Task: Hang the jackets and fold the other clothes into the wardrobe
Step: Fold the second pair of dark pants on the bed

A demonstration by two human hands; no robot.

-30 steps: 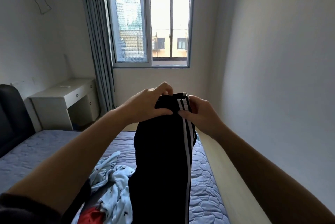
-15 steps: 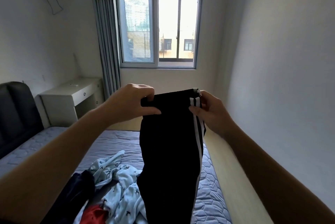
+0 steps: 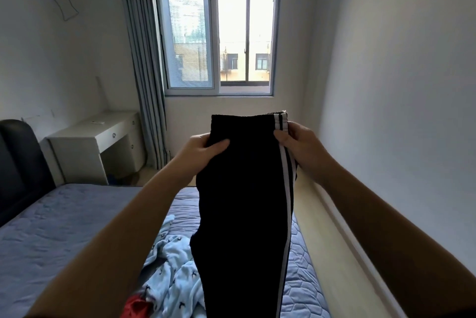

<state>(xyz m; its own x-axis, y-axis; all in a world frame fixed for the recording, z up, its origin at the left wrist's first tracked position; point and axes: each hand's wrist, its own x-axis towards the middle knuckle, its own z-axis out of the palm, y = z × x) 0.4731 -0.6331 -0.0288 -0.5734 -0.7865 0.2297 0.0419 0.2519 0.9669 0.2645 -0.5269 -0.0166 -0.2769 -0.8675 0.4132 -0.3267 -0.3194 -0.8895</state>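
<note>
Centre frame, one pair of black trousers (image 3: 244,201) hangs from two hands, held up in the air above the bed (image 3: 64,227). The left hand (image 3: 203,150) pinches the left edge just below the waistband, thumb in front of the cloth and fingers behind. The right hand (image 3: 298,142) grips the right edge, fingers curled round it at the two white stripes (image 3: 283,176) that run down that side. The trousers fall to the bottom edge of the frame, and their lower end is cut off there.

At lower centre, two more garments lie crumpled on the bed beside the trousers: one light blue garment (image 3: 175,266) with small dark marks and one red garment (image 3: 136,307), touching each other. At left stand one dark headboard (image 3: 18,158) and one white desk (image 3: 98,137). At upper centre are one window (image 3: 219,34) and one striped curtain (image 3: 144,60) drawn to its left.
</note>
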